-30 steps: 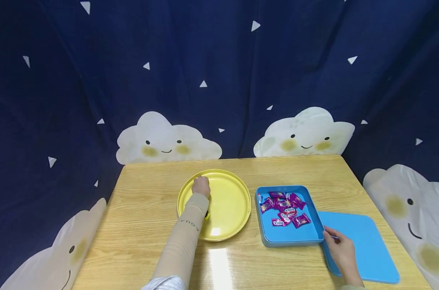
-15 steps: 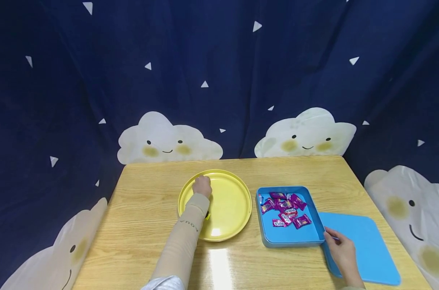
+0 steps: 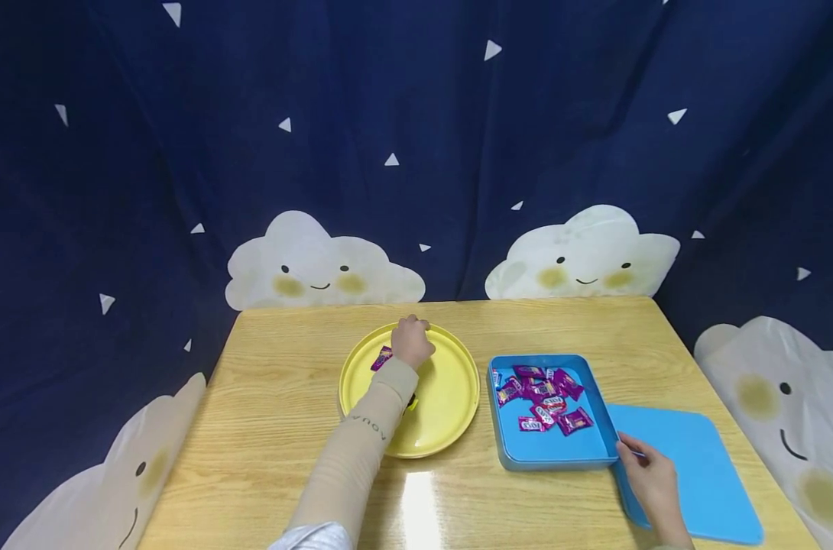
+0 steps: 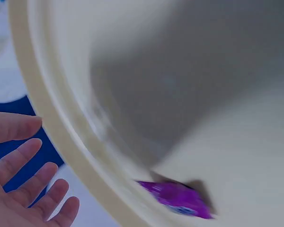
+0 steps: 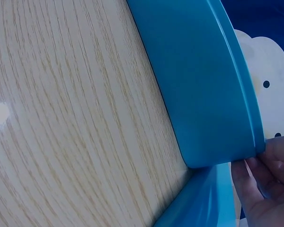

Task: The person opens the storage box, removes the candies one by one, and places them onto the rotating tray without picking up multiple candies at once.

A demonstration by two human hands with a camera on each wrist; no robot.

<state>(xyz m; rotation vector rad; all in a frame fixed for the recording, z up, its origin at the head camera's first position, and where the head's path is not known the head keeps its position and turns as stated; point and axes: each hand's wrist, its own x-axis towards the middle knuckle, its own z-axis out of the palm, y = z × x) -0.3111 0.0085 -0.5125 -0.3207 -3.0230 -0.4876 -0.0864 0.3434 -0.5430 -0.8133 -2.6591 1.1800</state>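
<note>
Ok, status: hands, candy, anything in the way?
Left hand empty, over yellow tray. Right hand pinches blue box corner. Purple candy in tray. Sleeve hides part of tray.

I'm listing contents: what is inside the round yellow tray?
One purple-wrapped candy lies towards the far left side of the yellow tray. The left sleeve covers the tray's near left part, so anything under there cannot be seen.

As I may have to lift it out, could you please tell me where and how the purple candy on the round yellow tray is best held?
I would pinch the purple candy across its thicker middle, coming from above and the tray's open centre: its ends narrow to points, and the raised rim close by could hinder fingers from outside.
</note>
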